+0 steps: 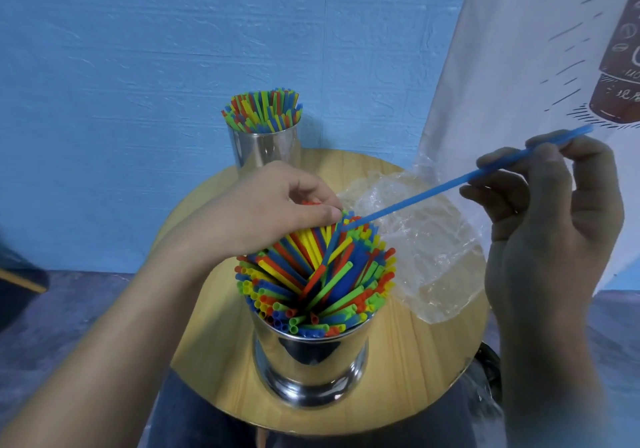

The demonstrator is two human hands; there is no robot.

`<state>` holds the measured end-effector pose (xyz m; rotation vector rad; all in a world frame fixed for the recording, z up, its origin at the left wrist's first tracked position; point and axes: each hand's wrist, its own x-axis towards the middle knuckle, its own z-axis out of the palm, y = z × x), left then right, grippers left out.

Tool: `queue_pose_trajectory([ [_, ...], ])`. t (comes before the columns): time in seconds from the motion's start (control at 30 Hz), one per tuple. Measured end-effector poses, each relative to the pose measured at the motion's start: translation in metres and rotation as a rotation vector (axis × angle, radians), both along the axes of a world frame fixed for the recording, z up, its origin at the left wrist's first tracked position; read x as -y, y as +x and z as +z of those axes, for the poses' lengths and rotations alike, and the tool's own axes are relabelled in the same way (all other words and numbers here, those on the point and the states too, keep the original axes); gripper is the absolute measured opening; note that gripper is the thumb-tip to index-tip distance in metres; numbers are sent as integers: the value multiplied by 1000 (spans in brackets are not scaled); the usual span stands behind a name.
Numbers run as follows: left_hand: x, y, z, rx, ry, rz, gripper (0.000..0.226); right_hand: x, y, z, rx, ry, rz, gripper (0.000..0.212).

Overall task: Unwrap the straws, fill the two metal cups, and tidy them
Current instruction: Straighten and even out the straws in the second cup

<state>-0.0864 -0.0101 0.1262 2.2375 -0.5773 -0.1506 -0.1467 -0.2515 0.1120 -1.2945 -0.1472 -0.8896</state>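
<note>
Two metal cups stand on a round wooden table (408, 350). The near cup (311, 354) is packed with coloured straws (311, 274) that fan outward. The far cup (265, 146) holds a tidier bundle of straws (263, 110). My right hand (543, 226) pinches a single blue straw (450, 184) near its upper end; its lower tip pokes into the near cup's bundle. My left hand (263, 205) rests over the back of that bundle, its fingertips curled onto the tops of a few straws.
A crumpled clear plastic wrapper (426, 240) lies on the table to the right of the near cup. A blue wall stands behind, and a white printed cloth (519, 49) hangs at the right. The table edge is close in front.
</note>
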Motion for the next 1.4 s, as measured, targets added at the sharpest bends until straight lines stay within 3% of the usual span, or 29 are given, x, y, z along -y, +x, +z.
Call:
queue_pose_trajectory([
  [0.2,1,2,1,31,-1,7,11,-12,-9,5,-75,-120,82,12],
  [0.4,0,1,-1,73,-215,119,11,-30,-13,1,-119,-229,151,13],
  [0.63,-5,-1,-1,80,-293,133,14,-42,-10,-6,-134,-347,182,33],
  [0.83,-6,-3,2,70,-295,142,11,-40,0,-15,-230,-688,217,4],
  [0.87,-5,-4,2,64,-284,131,12,-40,1,-16,-255,-730,233,8],
  [0.97,-5,-6,1,55,-270,81,12,-39,2,-15,-310,-743,311,16],
  [1.1,-5,-6,4,139,-334,57,12,-36,3,-13,-359,-712,449,9],
  [1.3,-3,-4,5,247,-540,120,7,-36,5,-16,-354,-671,405,6],
  [1.4,-2,-4,5,233,-532,94,8,-35,5,-16,-369,-667,408,7],
])
